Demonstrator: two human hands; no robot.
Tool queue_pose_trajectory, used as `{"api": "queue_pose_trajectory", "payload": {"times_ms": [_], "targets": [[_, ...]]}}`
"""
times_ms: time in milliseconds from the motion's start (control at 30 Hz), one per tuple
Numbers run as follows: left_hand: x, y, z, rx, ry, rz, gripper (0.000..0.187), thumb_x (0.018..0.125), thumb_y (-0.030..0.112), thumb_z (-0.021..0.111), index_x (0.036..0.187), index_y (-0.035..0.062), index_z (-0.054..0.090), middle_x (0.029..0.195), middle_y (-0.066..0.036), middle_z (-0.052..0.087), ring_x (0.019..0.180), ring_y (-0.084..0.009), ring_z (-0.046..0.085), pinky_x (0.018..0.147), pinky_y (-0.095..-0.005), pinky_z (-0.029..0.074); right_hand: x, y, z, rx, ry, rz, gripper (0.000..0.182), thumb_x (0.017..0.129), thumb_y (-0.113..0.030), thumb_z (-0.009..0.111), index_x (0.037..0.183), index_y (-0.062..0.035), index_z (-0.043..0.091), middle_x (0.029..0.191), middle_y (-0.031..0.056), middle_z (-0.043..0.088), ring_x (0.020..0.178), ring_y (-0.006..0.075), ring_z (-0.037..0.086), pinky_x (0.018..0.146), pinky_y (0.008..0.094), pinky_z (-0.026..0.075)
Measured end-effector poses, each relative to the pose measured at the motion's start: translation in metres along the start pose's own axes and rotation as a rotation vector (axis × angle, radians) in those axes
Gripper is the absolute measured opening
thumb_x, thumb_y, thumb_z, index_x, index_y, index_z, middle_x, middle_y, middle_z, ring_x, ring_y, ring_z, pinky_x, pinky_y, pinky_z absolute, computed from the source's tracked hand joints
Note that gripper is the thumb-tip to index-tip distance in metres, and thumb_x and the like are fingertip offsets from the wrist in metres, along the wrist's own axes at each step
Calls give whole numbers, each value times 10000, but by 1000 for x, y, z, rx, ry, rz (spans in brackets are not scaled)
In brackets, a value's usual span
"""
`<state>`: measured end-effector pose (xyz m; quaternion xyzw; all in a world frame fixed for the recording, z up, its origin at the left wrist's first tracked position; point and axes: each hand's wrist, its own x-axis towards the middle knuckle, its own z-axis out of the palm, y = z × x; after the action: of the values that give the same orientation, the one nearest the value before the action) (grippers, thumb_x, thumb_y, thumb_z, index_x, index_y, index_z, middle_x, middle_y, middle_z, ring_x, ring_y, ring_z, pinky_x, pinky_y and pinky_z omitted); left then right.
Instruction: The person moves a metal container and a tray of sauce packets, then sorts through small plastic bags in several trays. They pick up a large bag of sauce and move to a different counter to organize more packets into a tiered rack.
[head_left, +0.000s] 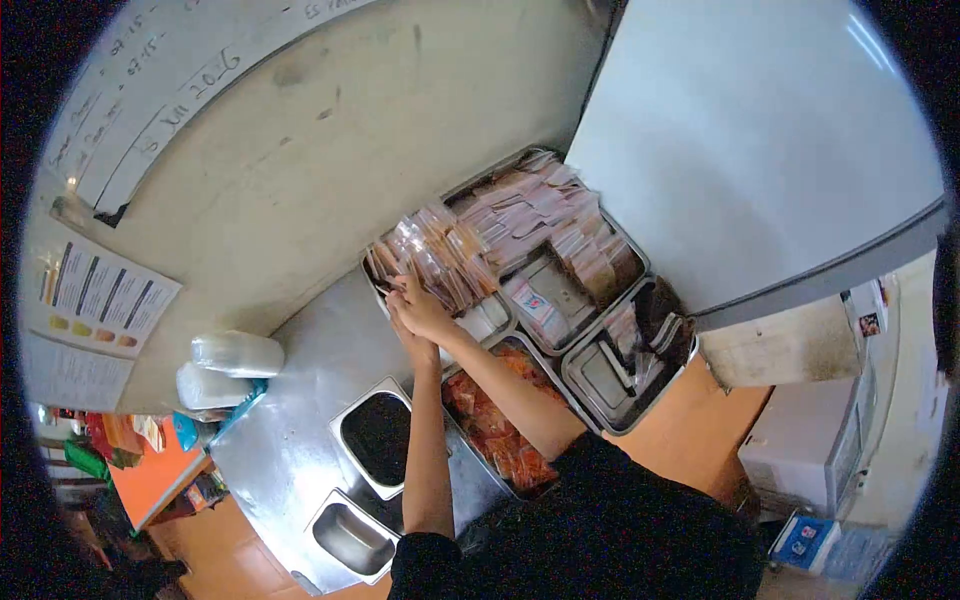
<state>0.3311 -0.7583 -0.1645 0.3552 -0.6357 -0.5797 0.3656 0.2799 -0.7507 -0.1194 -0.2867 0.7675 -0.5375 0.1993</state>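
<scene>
My right hand (424,309) lies over my left hand (402,332), both at the near left corner of a metal tray (486,320). Fingers of both hands are closed together around something small and pale that I cannot make out. Just beyond them, rows of clear plastic sachets (440,255) with brownish-pink contents fill most of that tray. Below my right forearm, a second tray is filled with orange-red packets (500,415). My left forearm passes beside a white-rimmed container (344,425) with dark contents.
More trays stand to the right, one with stacked pinkish sachets (530,205), another with dark packets (655,335). An open steel container (355,540) sits at the near table edge. Clear plastic tubs (235,355) stand at left. A wall (400,110) rises behind the steel table (290,430).
</scene>
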Motion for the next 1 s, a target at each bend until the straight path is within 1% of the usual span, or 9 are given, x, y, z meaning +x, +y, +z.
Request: {"api": "queue_pose_trajectory", "payload": {"times_ms": [67,100,233,300,467,733,833,933,1000], "targets": [[6,-2,2,-151,-139,-19,623,867,62,481,1433,-12,231,1440,-165,297,1304,-260,333,1086,-327,228,-14,5,-23,116,83,-95,205,882,-204,519,973,-24,557,808,227,617,791,416,610,707,469,474],[17,-65,2,-73,-116,73,660,843,36,482,1440,-12,205,1449,-165,282,1326,-265,297,1095,-332,206,-17,17,-39,238,109,-136,188,870,-201,533,924,-27,581,757,213,616,758,405,613,689,452,480],[13,-38,2,64,-135,17,745,765,-29,526,1431,-36,194,1444,-185,276,1317,-295,299,1105,-357,194,-52,42,-142,-299,361,3,143,802,-154,592,871,-30,603,788,209,623,754,384,614,664,453,484],[3,-28,5,52,-99,67,740,761,-33,528,1427,-36,205,1433,-196,278,1307,-309,307,1105,-360,195,-66,79,-171,-752,299,162,243,730,-176,644,913,-18,620,891,225,634,859,386,616,725,472,492],[-62,27,23,188,108,46,569,771,-24,525,1314,-45,357,1290,-213,356,1238,-330,364,1046,-382,279,-69,133,-189,-822,48,471,639,705,-413,674,1107,64,536,1142,259,566,1071,385,547,931,452,428],[-147,10,55,-219,-356,-162,260,871,51,515,1129,10,510,1085,-85,526,1015,-200,509,886,-324,415,-61,100,-221,-602,-373,602,902,721,-526,645,1284,133,398,1363,307,381,1280,378,393,1054,387,343],[-160,20,74,-243,-410,-227,257,861,50,543,1112,1,517,1020,-72,546,943,-157,536,807,-255,446,-63,179,-208,-397,-17,231,585,716,-382,653,1116,42,598,1097,280,605,1047,351,600,884,410,473],[-156,29,92,-109,-480,-153,330,805,44,623,1116,11,518,984,-73,535,913,-169,532,797,-276,449,-75,98,-238,-268,-86,398,392,738,-258,708,1030,-27,585,965,189,658,886,285,652,747,366,512],[-152,27,98,110,-439,-36,374,753,50,690,1087,16,525,939,-92,527,853,-207,534,776,-320,458,-77,117,-233,-212,144,161,236,751,-165,692,894,-10,586,838,145,670,733,235,669,632,335,523]]}}
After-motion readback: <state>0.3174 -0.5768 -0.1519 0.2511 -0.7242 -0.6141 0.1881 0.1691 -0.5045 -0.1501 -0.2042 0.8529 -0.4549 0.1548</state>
